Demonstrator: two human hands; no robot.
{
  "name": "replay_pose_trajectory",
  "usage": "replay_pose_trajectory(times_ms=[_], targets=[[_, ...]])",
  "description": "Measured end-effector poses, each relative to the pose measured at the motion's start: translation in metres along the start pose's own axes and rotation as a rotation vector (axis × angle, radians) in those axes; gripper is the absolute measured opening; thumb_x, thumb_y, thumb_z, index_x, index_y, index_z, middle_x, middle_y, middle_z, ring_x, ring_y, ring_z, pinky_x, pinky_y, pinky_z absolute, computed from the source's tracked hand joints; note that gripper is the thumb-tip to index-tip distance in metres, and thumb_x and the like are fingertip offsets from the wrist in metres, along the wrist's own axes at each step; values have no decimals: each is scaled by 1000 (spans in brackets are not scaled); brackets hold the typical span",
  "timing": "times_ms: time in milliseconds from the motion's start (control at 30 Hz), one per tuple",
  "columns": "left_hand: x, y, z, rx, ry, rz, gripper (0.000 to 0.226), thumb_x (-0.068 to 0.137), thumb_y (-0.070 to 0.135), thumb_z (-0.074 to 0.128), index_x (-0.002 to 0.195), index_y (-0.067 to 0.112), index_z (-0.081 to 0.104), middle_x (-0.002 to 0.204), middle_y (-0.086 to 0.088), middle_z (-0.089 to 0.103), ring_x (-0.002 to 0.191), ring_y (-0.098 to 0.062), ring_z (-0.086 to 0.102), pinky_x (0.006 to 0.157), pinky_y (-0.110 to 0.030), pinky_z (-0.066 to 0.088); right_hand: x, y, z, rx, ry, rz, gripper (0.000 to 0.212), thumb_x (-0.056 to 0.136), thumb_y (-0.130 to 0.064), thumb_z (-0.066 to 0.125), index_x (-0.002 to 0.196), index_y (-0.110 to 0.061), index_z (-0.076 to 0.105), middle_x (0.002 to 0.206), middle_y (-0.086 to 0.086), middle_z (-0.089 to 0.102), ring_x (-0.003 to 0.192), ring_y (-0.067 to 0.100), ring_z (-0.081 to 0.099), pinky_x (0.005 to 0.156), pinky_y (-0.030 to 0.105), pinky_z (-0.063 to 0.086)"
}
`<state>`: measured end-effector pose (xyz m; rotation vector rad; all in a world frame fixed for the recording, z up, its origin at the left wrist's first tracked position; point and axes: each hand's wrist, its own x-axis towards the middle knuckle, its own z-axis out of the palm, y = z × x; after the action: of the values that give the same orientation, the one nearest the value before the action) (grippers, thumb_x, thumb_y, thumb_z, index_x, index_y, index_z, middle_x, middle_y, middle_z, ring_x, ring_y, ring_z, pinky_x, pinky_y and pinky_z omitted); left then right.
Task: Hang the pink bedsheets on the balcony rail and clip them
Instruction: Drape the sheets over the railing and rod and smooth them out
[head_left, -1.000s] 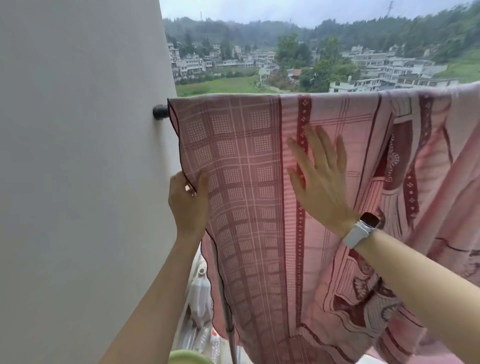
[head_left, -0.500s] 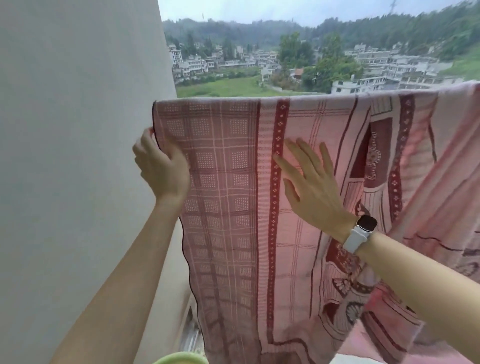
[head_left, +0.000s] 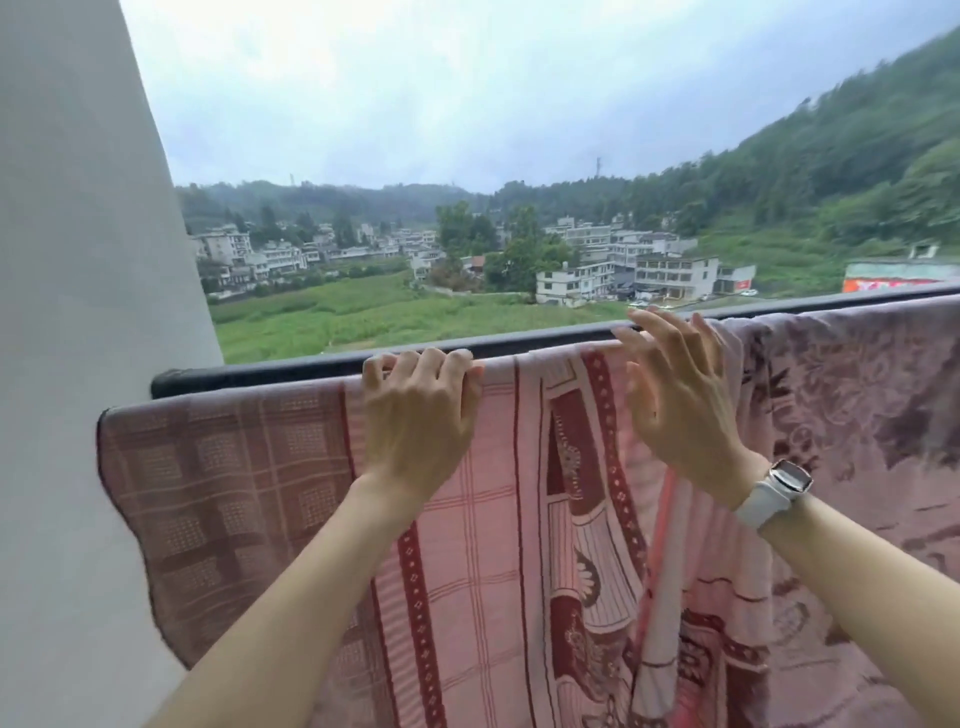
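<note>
Nearest, two bare forearms reach up from 6 o'clock. The left hand (head_left: 415, 415) curls its fingers over the top fold of the pink bedsheet (head_left: 519, 519), gripping it; at its 3 o'clock the right hand (head_left: 675, 400), with a white watch (head_left: 774, 493), hovers with fingers spread and loose. The sheet hangs over the dark rail (head_left: 291, 369). Beyond lie fields and houses.

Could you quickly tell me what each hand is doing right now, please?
Left hand: fingers curled over the top edge of the pink patterned cotton bedsheet, gripping it.
Right hand: open, fingers spread, holding nothing.
</note>
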<state>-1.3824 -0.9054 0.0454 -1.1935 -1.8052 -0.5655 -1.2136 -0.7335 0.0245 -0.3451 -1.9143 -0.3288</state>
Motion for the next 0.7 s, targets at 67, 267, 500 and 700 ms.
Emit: replay_pose_trajectory(times_ms=[67, 267, 500, 700], targets=[[5, 18, 3, 21, -28, -2, 33, 93, 35, 35, 93, 17, 63, 82, -1, 68, 76, -23, 63, 73, -36, 33, 0, 34, -11, -35, -102, 6, 36, 90, -30, 41, 121, -13, 47, 121, 8, 55, 117, 26, 46, 110, 48, 17], [30, 79, 17, 17, -28, -66, 38, 92, 30, 34, 82, 10, 65, 74, -4, 70, 66, -24, 64, 71, -34, 41, 13, 105, -25, -12, -148, -165, 34, 93, -42, 37, 103, -15, 55, 97, 3, 63, 88, 20, 53, 78, 33, 33], [53, 139, 37, 17, -82, -55, 45, 91, 37, 29, 79, 13, 65, 77, -2, 71, 71, -26, 65, 73, -38, 42, 14, 146, -26, 124, -79, -332, 26, 95, -38, 37, 102, -17, 52, 98, -1, 65, 86, 17, 56, 73, 34, 39], [61, 170, 45, -30, -37, -68, 40, 89, 38, 32, 81, 19, 65, 77, 3, 70, 72, -23, 65, 71, -34, 37, 7, 206, -53, 219, -153, -134, 34, 89, -41, 45, 102, -15, 62, 89, -3, 71, 78, 17, 64, 76, 30, 44]])
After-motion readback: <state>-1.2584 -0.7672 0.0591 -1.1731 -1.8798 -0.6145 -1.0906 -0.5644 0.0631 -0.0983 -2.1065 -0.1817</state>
